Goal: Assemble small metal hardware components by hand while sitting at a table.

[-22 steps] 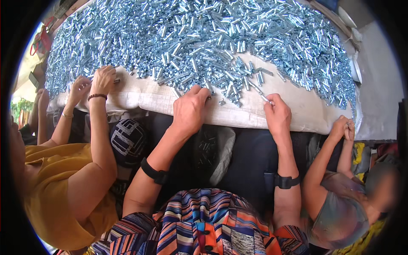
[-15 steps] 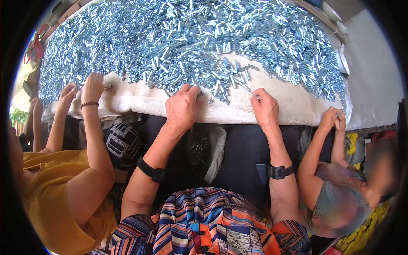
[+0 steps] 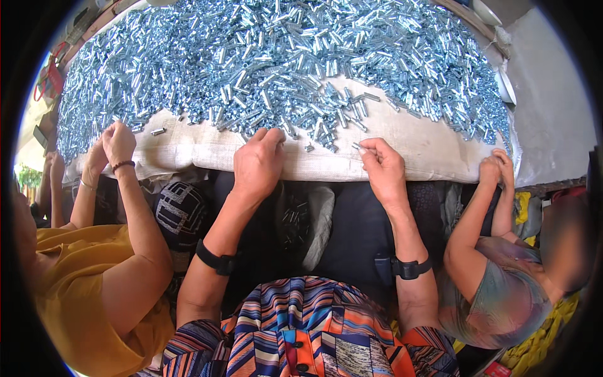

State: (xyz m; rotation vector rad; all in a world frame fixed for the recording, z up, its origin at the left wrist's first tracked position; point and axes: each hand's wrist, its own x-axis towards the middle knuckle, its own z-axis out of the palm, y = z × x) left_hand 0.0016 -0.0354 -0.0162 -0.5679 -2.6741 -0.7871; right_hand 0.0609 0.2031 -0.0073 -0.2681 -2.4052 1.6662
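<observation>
A wide heap of small, shiny, bluish metal tubes [image 3: 264, 63] covers the pale cloth-topped table. My left hand [image 3: 259, 162] is at the heap's near edge, its fingers curled in; whatever they hold is hidden behind the knuckles. To the right, my right hand [image 3: 384, 171] pinches a small metal tube [image 3: 356, 146] between thumb and fingertips, just above the bare cloth [image 3: 427, 151]. Between my hands, a looser cluster of tubes [image 3: 325, 129] lies spread on the cloth, one short piece [image 3: 309, 148] apart from it.
At my left, a person in a mustard top works with both hands [image 3: 118, 143] at the heap. Another person's hands [image 3: 496, 168] meet at the table's right end. Below the table edge, between my legs, an open pale sack [image 3: 321, 226] has dark metal pieces in it.
My left hand has drawn slightly left and toward me. My right hand has shifted a little left and back from the cluster with a tube. The left neighbour's hands have come together.
</observation>
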